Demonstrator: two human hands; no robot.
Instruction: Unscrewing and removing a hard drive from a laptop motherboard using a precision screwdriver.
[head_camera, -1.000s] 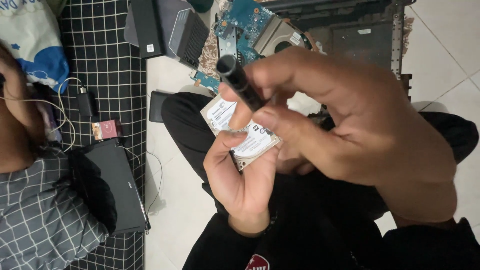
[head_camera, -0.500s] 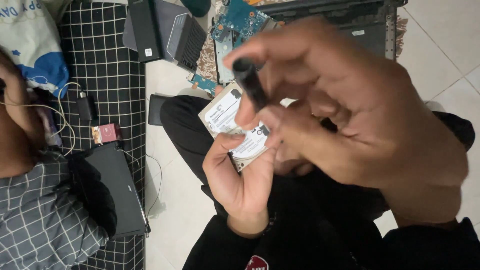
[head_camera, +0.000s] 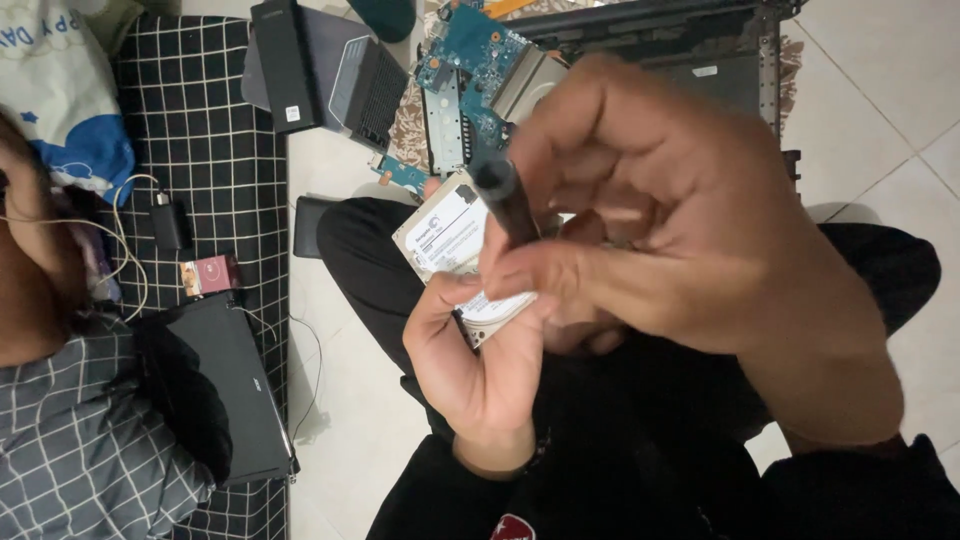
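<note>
Your left hand (head_camera: 475, 365) has its fingers (head_camera: 440, 300) wrapped around the lower edge of a small hard drive (head_camera: 455, 240), gripping it above your lap with the white labelled face turned up toward you; your right hand (head_camera: 690, 240) is pinched around a black screwdriver handle (head_camera: 505, 205), thumb and forefinger closed on it just above the drive. By the look of it you are working on a screw at the drive's right-hand side, though the tip and the screw itself are hidden behind your right fingers, so I cannot tell whether the tip is seated. The next move likely calls for a steady left grip and the tool kept square to the drive's face. The handle's long axis runs from upper left, butt end toward the opened laptop chassis (head_camera: 700, 50) and blue circuit board (head_camera: 470, 45) beyond your fingers, down to the lower right into your palm. The drive's long axis tilts from lower right up to upper left
</note>
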